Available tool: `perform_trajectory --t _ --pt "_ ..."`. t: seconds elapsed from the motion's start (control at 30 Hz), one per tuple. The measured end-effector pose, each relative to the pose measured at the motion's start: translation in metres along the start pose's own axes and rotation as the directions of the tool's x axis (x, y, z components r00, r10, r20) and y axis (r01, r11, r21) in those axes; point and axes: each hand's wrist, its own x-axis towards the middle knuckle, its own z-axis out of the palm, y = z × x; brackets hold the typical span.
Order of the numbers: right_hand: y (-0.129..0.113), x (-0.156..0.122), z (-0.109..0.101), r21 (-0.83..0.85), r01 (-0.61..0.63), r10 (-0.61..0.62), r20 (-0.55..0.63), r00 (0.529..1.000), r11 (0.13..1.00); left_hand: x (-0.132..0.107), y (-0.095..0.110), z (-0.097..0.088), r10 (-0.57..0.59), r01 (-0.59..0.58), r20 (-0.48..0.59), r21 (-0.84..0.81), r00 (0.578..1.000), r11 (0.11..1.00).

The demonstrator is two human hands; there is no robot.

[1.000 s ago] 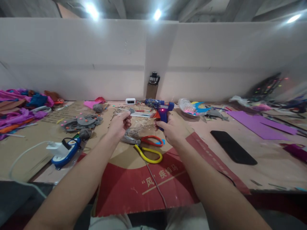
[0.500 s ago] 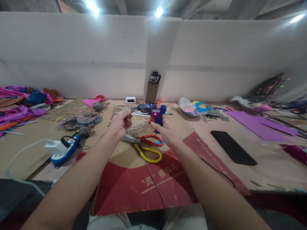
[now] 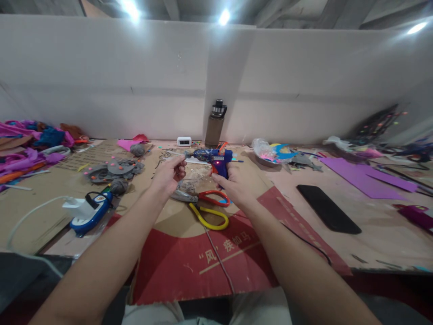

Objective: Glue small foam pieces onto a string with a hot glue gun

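Note:
My right hand is wrapped round the grip of a blue glue gun, with a small red light on its side. Its nozzle points left, toward my left hand. The fingers of that hand are pinched together at the nozzle tip; whatever is between them is too small to make out. Below both hands lie scissors with one red and one yellow handle loop. They rest on a red and brown cardboard sheet, beside a clump of pale stringy scraps.
A bottle stands at the wall behind a small white clock. To the left are a blue power strip and grey felt pieces with pink dots. On the right lie a black phone, purple sheets and a bowl.
The glue gun has shifted very slightly left and its nozzle end is a little lower. My left hand stays pinched in nearly the same place.

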Motion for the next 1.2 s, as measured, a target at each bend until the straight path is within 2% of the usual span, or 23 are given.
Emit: perform_trajectory --t 0.2,0.87,1.2 --pt "0.0003 0.0002 -0.0004 -0.013 -0.002 0.002 -0.013 1.0 1.0 0.0001 0.0013 0.0002 -0.024 0.023 -0.033 -0.022 0.999 0.999" --pt "-0.0013 -0.001 -0.0003 -0.013 0.002 -0.002 -0.018 1.0 1.0 0.0015 0.0008 -0.0013 -0.013 0.012 -0.01 -0.037 1.0 0.999" --pt "0.0053 0.0017 -0.0002 0.036 0.046 -0.045 -0.006 0.999 0.998 0.0009 0.0013 -0.0012 0.01 -0.01 -0.004 -0.028 1.0 1.0"
